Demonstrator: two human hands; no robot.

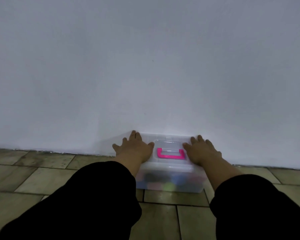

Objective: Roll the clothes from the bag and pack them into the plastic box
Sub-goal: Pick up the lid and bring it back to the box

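Both hands lie flat and spread on the lid of the plastic box [170,177], gripping nothing: the left hand [134,147] at about nine o'clock from the pink handle [170,153], the right hand [202,150] at about three o'clock. The box stands on the tiled floor [42,177], its far edge at or just beside the white wall [145,66], at twelve o'clock from the person.

The main risk, as I judge it, is an uneven press. If one palm bears down harder than the other, one side of the lid may seat while the other rides up, and the box could skid on the smooth tile or tip toward the wall. A fold of cloth caught under the rim would also stop the lid closing and could spring it back once the hands lift. With no fingers hooked under any edge, the hands have little hold should the box slide (the black sleeves [93,196] offer no help there).

The box is clear, low and rectangular, with a raised clear panel on the lid around the handle. Through the near wall show soft rounded shapes in blue, pink, green and a dark tone, probably rolled clothes, though the frosted plastic and dim light blur them. Packing looks essentially done.
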